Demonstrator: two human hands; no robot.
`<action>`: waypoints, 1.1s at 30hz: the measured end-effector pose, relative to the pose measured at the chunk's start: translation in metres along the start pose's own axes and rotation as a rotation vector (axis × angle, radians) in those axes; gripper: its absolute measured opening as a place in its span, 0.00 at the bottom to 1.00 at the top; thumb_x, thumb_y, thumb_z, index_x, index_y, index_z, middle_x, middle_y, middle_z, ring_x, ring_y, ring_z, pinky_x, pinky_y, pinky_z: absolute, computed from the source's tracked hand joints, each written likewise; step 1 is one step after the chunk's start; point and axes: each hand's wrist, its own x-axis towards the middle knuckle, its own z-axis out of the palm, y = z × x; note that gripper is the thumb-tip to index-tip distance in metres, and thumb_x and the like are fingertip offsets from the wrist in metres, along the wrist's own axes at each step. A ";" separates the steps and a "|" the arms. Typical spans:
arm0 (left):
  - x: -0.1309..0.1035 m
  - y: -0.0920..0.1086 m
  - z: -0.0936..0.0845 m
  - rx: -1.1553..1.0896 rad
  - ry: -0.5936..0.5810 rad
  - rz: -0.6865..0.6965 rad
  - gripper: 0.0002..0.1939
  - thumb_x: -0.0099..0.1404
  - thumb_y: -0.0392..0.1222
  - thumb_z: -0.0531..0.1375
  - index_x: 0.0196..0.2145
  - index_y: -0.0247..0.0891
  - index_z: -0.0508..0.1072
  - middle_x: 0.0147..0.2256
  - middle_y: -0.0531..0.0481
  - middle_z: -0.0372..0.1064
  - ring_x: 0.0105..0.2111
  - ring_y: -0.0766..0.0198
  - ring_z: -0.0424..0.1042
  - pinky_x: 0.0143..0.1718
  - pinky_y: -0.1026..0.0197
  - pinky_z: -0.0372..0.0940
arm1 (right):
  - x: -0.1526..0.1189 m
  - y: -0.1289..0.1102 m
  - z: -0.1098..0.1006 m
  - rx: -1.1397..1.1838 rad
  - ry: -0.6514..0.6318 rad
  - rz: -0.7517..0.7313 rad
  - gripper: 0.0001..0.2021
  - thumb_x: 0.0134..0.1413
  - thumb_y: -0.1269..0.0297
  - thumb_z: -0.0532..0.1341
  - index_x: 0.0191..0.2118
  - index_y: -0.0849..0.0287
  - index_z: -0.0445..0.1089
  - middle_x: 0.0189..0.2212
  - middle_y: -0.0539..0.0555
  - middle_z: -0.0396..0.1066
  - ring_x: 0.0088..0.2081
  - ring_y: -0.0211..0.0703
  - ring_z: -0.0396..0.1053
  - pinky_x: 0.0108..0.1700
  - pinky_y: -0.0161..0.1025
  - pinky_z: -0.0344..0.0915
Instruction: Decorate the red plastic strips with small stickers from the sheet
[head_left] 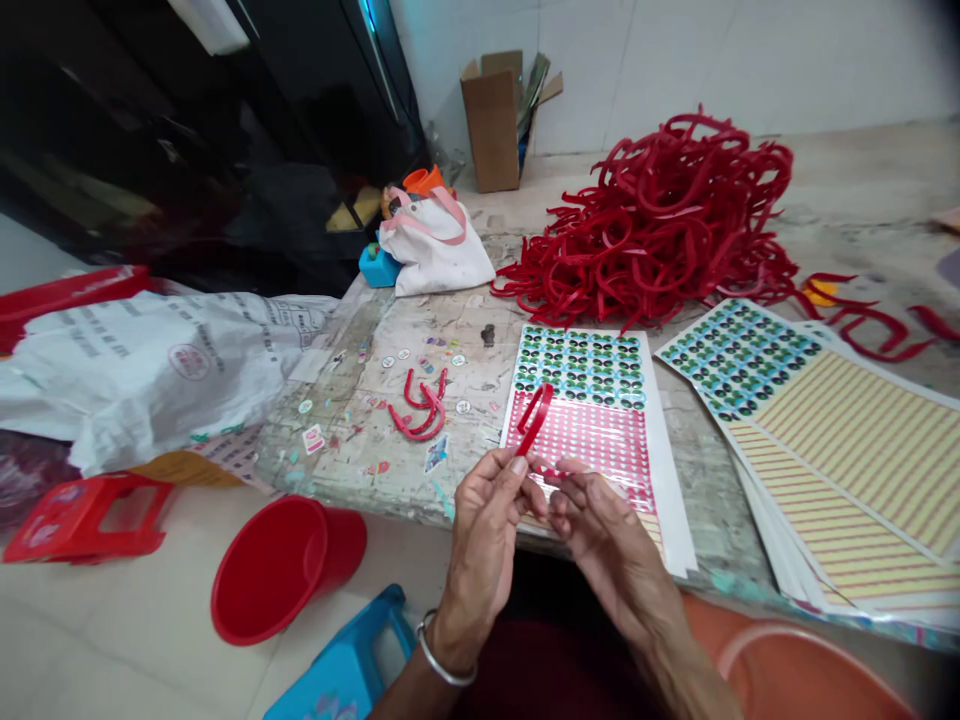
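Note:
My left hand [487,510] is closed, thumb and fingers pinching a red curved plastic strip [535,425] that bends over at its top. Close beside it, my right hand [607,535] has its fingers bent in toward the strip's lower end; whatever sits between those fingertips is too small to make out. Below both hands lies a sticker sheet [581,430] with green-and-blue eye shapes above pink rows. Left of it, several loose red curved strips [421,410] rest on the worn table [480,375].
A large tangled heap of red strips [660,220] covers the table's back. More sticker sheets [840,460] lie at right. A white bag [435,245] and cardboard box [491,125] stand behind. On the floor are a red bucket [285,570] and blue stool [345,660].

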 end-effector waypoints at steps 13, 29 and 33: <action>-0.006 0.010 0.009 -0.136 -0.027 -0.192 0.03 0.62 0.32 0.56 0.32 0.32 0.69 0.27 0.51 0.69 0.25 0.71 0.69 0.29 0.68 0.66 | 0.015 0.040 -0.036 -1.085 -0.056 -0.578 0.18 0.54 0.71 0.53 0.51 0.56 0.64 0.46 0.59 0.69 0.48 0.50 0.67 0.48 0.48 0.66; -0.010 0.036 0.022 -0.146 0.014 -0.091 0.01 0.59 0.32 0.59 0.31 0.34 0.71 0.27 0.51 0.70 0.24 0.71 0.69 0.26 0.70 0.66 | 0.000 0.024 -0.018 -0.712 -0.057 -0.268 0.13 0.52 0.60 0.60 0.44 0.53 0.71 0.36 0.53 0.72 0.38 0.45 0.69 0.41 0.40 0.66; -0.006 0.023 0.018 -0.151 0.019 -0.092 0.02 0.59 0.33 0.58 0.33 0.34 0.69 0.25 0.51 0.70 0.25 0.70 0.70 0.28 0.68 0.66 | -0.008 0.013 0.004 -0.380 -0.069 -0.131 0.12 0.54 0.58 0.59 0.43 0.52 0.71 0.26 0.50 0.70 0.26 0.37 0.64 0.30 0.35 0.64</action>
